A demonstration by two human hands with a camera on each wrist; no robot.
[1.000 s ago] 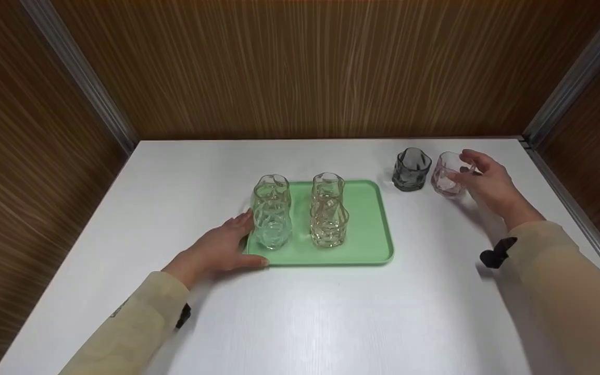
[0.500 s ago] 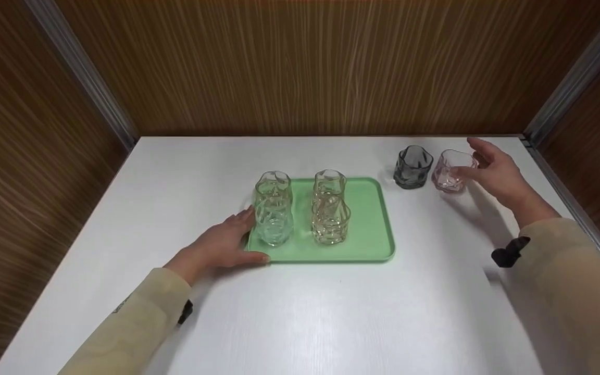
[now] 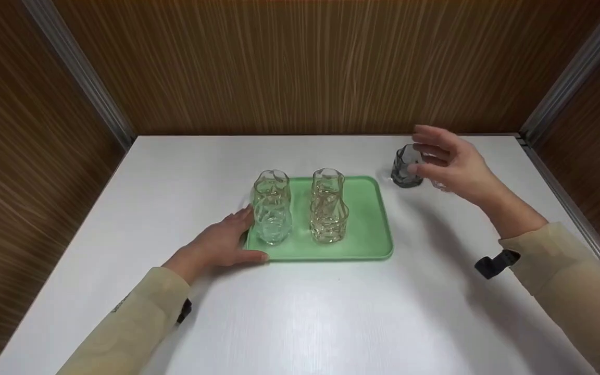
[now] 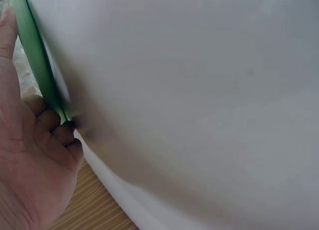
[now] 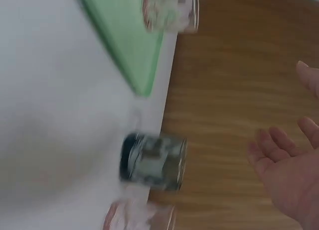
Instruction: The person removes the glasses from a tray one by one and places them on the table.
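Observation:
A green tray [image 3: 367, 219] lies mid-table with several clear twisted glasses on it, in a left group [image 3: 271, 213] and a right group [image 3: 328, 211]. My left hand [image 3: 240, 237] grips the tray's front left corner. The left wrist view shows its fingers [image 4: 55, 128] curled against the green rim [image 4: 35, 56]. To the right of the tray stands a grey glass [image 3: 403, 166]. My right hand [image 3: 425, 151] hovers just right of it, fingers spread, holding nothing. A pink glass [image 3: 438, 185] is mostly hidden behind that hand. The right wrist view shows the grey glass [image 5: 152, 163], the pink glass [image 5: 139, 220] and my open palm [image 5: 289, 175].
The white table [image 3: 305, 312] is walled by wood panels at the back and on both sides. Both loose glasses stand near the back right corner. Bare tabletop stretches in front of the tray and to its left.
My right hand has let go of the pink glass, risen and moved left, level with the grey glass. The left hand and the tray have stayed put.

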